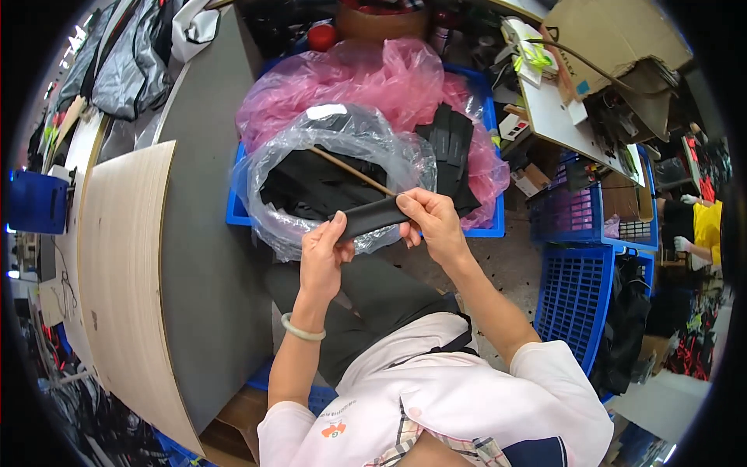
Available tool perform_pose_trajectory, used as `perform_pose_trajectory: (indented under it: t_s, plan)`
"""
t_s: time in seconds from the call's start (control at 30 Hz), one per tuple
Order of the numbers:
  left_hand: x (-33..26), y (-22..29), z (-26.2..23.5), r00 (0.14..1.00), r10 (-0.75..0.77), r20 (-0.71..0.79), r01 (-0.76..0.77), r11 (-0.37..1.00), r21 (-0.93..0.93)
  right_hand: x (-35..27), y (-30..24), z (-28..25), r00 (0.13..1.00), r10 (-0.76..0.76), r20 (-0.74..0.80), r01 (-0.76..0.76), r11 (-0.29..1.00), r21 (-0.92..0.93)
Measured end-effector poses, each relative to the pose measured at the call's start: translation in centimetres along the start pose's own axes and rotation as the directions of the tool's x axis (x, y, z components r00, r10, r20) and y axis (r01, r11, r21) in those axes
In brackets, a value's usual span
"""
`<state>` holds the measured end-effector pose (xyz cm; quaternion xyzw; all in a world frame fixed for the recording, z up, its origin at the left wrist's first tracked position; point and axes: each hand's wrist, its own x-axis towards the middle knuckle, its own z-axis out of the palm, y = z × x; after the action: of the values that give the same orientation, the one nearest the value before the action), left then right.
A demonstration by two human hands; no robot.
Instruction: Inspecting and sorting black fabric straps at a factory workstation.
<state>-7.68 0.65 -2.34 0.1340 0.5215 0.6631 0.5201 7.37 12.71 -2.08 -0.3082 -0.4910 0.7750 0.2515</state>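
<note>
Between my hands a flat black fabric piece is held out like a short band, over the near rim of a clear plastic bag. My left hand pinches its left end, thumb on top. The other end is gripped by my right hand, thumb over the fabric and fingers beneath. A thin wooden stick slants from inside the bag toward my right thumb; whether it is held or only passes behind the fabric, I cannot tell. Inside the open bag lie dark fabric items. Black gloves lie just right of it.
The bag sits in a blue crate with crumpled pink plastic. A grey panel and a pale wooden board stand on my left. Blue crates are stacked at right. Another person in yellow is at far right.
</note>
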Motion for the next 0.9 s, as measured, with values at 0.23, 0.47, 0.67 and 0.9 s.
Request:
perform_pose_trajectory:
  t_s: [0.23,0.47,0.67,0.9]
  plan:
    - [-0.5,-3.3,-0.4,0.974,-0.108,0.197,0.162,0.946,-0.282,-1.4,0.9,1.1,0.944,-0.282,-0.172,0.195,0.896,-0.4]
    - [-1.0,-1.9,2.0,0.982,-0.034,0.187,0.145,0.77,-0.621,-2.3,1.8,-0.3,0.57,-0.634,0.523,0.756,0.153,-0.637]
    - [-0.5,-1.8,2.0,0.993,-0.024,0.116,0.099,0.711,-0.696,-3.7,2.5,-0.5,0.993,-0.031,-0.116,0.024,0.998,-0.061]
    - [-0.1,-2.5,2.3,0.993,-0.041,0.107,0.102,0.748,-0.656,-2.9,3.3,-0.3,0.999,0.041,-0.033,-0.044,0.993,-0.107]
